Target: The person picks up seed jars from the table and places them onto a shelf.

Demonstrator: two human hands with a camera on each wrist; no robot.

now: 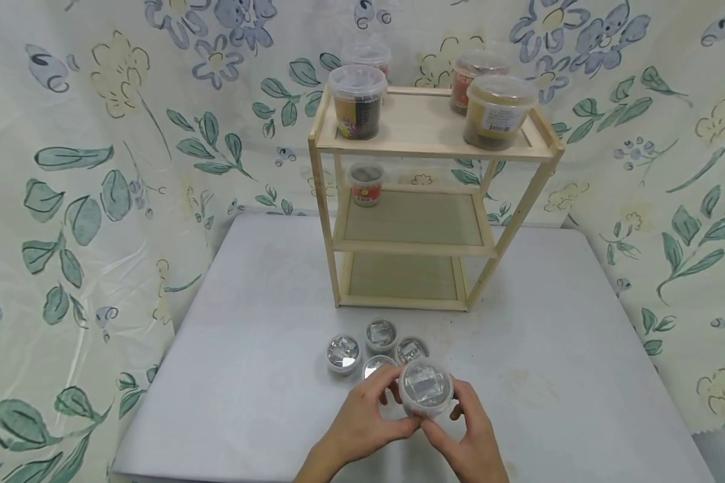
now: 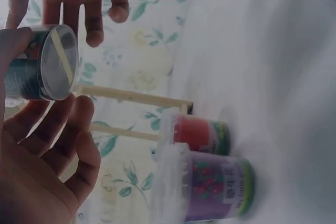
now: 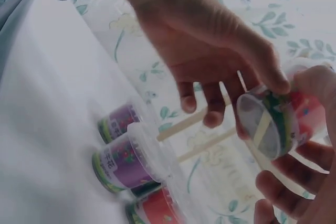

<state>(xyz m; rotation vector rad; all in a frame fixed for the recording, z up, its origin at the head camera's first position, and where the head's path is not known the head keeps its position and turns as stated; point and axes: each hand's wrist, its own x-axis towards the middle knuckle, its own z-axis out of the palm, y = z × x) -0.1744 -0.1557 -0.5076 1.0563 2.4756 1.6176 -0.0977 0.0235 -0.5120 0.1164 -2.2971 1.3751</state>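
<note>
A small round plastic tub (image 1: 425,386) with a clear lid is held up between both hands over the table. My left hand (image 1: 362,419) grips its left side, thumb at the near edge. My right hand (image 1: 474,436) holds the other side with thumb and fingers. In the left wrist view the tub (image 2: 25,66) shows a dark green and red label and a light strip across its base. Just beyond the hands, several similar tubs stand close together, among them one at the left (image 1: 343,353) and one at the back (image 1: 380,334). Their labels are red (image 3: 157,208) or purple (image 3: 123,158).
Behind the tubs stands a three-tier wooden shelf (image 1: 413,248). Clear-lidded tubs stand on its top, including one at left (image 1: 358,107) and one at right (image 1: 497,117). A red-labelled tub (image 1: 366,186) sits on the middle tier. Floral cloth (image 1: 217,134) hangs around the white table (image 1: 248,362).
</note>
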